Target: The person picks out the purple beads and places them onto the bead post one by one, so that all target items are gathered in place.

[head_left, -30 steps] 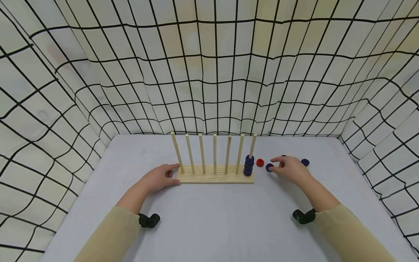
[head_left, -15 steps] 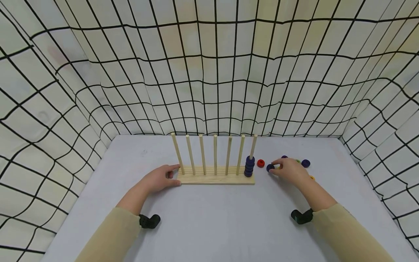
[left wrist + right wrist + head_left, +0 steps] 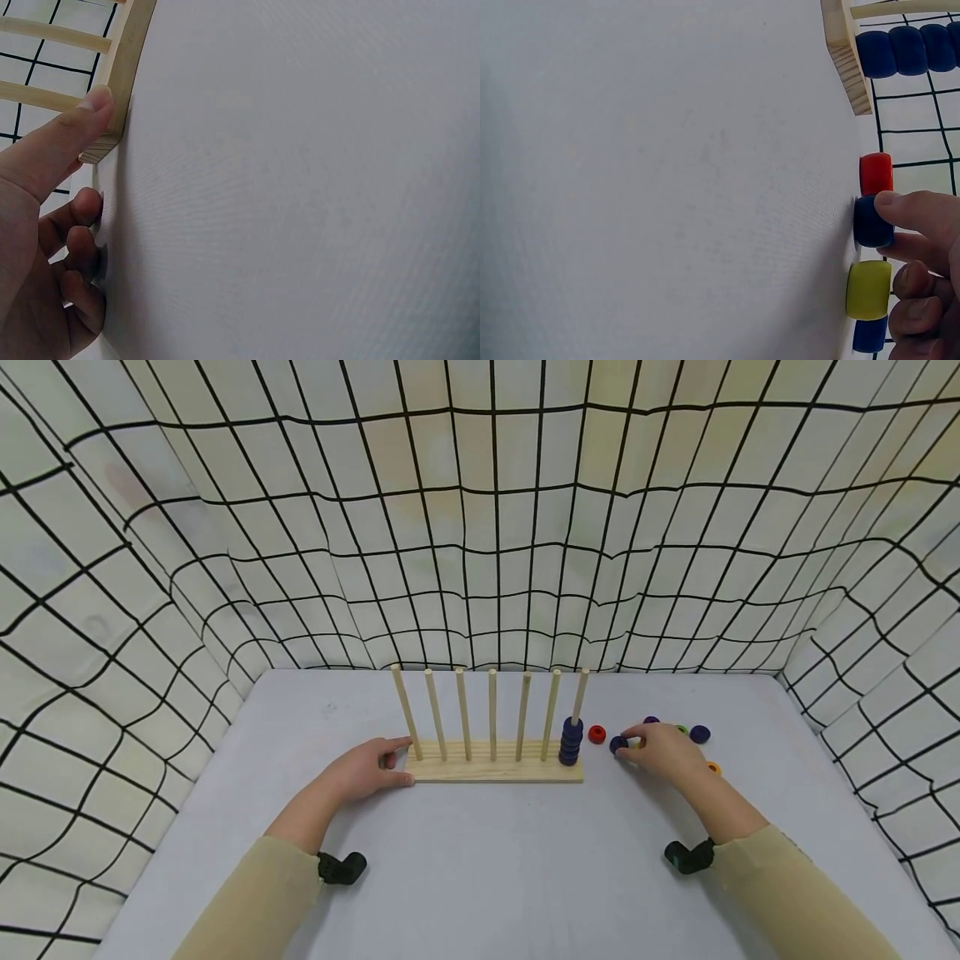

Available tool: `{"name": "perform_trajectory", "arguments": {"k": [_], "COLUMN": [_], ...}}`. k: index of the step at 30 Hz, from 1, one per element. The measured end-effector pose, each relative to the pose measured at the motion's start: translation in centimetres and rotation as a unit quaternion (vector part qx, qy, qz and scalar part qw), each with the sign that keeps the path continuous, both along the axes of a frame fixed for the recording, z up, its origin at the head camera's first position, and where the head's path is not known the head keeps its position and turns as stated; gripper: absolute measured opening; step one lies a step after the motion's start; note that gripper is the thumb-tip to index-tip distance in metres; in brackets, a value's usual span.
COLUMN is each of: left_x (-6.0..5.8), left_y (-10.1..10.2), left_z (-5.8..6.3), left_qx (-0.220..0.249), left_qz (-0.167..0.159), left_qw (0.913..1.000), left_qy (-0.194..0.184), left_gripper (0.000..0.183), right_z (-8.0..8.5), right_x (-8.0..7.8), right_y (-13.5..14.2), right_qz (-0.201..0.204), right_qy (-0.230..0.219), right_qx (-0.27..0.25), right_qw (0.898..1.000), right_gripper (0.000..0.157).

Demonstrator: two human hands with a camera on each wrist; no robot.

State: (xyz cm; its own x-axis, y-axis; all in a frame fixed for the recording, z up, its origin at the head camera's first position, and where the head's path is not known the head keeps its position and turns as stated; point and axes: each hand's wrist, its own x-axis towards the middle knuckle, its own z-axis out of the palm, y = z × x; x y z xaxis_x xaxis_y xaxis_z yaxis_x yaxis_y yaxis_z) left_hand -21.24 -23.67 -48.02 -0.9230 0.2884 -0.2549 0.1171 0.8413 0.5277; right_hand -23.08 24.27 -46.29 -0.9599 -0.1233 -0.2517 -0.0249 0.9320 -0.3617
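Observation:
A wooden peg board with a row of upright pegs stands on the white table. Several dark blue beads are stacked on its rightmost peg. My left hand grips the board's left end, thumb on the front edge and index finger behind; in the left wrist view the thumb presses the base and the other fingers curl below. To the right of the board, my right hand pinches a blue bead between thumb and index finger, low at the table. Beside that bead lies a red bead.
Around the right hand lie more loose beads: a yellow bead, a purple bead, a green bead, a dark blue bead and an orange bead. A black net over white walls surrounds the table's back and sides.
My right hand has shifted slightly left and its fingers have closed on the blue bead. Green and orange beads behind it have come into view. The left hand keeps its grip on the board.

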Motion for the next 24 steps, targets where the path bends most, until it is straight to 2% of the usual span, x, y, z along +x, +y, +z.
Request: {"name": "perform_trajectory", "arguments": {"k": [9,24], "left_x": [0.1,0.2], "left_y": [0.1,0.2], "left_z": [0.1,0.3], "left_qx": [0.003,0.001], "left_qz": [0.003,0.003], "left_qw": [1.0,1.0], "left_qy": [-0.001,0.0], "left_gripper": [0.079,0.078], "right_z": [0.7,2.2], "right_x": [0.2,1.2], "right_y": [0.0,0.1], "right_qz": [-0.001,-0.034], "right_qy": [0.023,0.043], "right_qx": [0.004,-0.038], "right_qw": [1.0,0.998], "right_gripper": [0.048,0.055]}}
